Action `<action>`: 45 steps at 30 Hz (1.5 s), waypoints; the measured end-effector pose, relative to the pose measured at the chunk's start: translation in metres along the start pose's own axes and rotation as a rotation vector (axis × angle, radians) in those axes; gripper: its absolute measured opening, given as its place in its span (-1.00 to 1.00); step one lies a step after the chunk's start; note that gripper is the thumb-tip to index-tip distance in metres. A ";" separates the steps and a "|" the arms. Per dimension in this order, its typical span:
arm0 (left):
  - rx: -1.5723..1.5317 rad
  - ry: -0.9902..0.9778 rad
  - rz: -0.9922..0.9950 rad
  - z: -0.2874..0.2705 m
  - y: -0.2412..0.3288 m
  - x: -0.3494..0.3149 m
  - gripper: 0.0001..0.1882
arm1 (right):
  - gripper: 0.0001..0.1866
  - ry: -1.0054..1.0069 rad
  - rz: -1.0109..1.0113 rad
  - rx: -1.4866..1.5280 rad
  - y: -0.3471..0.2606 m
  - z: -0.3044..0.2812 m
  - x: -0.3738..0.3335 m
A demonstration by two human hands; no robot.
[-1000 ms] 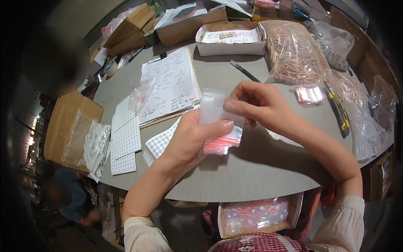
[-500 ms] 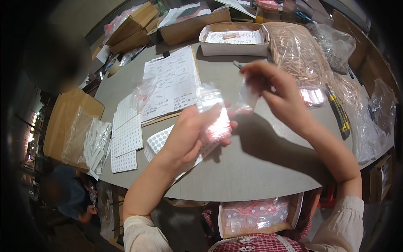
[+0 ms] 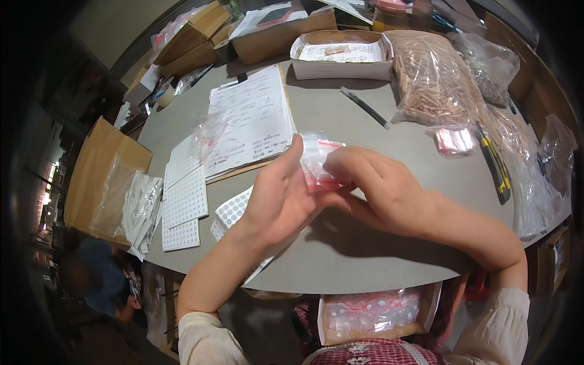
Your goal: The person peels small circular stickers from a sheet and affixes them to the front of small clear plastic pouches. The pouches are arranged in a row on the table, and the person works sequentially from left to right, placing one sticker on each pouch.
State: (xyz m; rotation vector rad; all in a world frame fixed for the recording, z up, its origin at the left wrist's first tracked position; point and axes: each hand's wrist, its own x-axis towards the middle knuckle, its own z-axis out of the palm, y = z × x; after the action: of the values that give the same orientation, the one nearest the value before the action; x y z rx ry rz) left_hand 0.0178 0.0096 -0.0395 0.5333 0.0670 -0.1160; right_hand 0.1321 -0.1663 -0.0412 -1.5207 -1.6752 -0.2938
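- Left hand: the thumb stands up, spread from the palm, and is not clamping anything; the other fingers are largely hidden behind the bags.
- Right hand: its fingers bend over the bags; their tips are hidden, so I cannot tell whether they pinch.
- The small clear bags, red-edged, lie between the two hands, above the table. With the left thumb off them, slick plastic could slide apart and fan out if the right hand loosened.
- Thin film tends to cling, so two bags could come away as one.
- The dotted sticker sheet lies just beside the left wrist; a dropping forearm could drag or crease it.
- A slipped bag could land on the clipped papers beyond the left hand and be hard to spot against white.
- The pen lies loose beyond the right hand; a wide reach could roll it.
- The yellow-and-black cutter lies to the right; whether its blade is out I cannot tell, and an exposed one could nick a sweeping arm.
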 end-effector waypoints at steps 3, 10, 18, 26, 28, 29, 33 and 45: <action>0.163 0.155 0.045 0.018 -0.005 0.004 -0.38 | -0.55 0.036 -0.012 -0.032 -0.002 0.006 0.000; 0.181 0.098 0.009 0.018 -0.012 0.003 -0.30 | -0.36 -0.022 -0.045 -0.099 0.011 0.007 -0.005; 0.127 0.111 0.008 0.011 -0.002 0.001 -0.55 | -0.46 -0.084 0.174 0.382 0.006 -0.007 0.002; 0.526 0.241 0.078 0.023 -0.004 -0.004 -0.57 | -0.70 -0.051 0.677 0.646 0.033 -0.026 0.018; 0.634 0.241 0.093 0.028 -0.007 -0.006 -0.57 | -0.68 -0.172 0.760 0.665 0.031 -0.026 0.017; 0.687 0.242 0.101 0.030 -0.008 -0.007 -0.58 | -0.68 -0.157 0.756 0.695 0.029 -0.026 0.016; 0.705 0.234 0.107 0.031 -0.008 -0.007 -0.58 | -0.67 -0.051 0.655 0.754 0.028 -0.022 0.011; 0.771 0.224 0.176 0.021 -0.016 -0.004 -0.56 | -0.77 -0.133 0.574 0.501 0.026 -0.022 0.007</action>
State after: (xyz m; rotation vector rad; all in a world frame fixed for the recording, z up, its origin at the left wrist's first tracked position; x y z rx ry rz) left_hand 0.0128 -0.0139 -0.0293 1.3178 0.1962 0.0994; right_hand 0.1657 -0.1696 -0.0319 -1.5647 -1.2070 0.5043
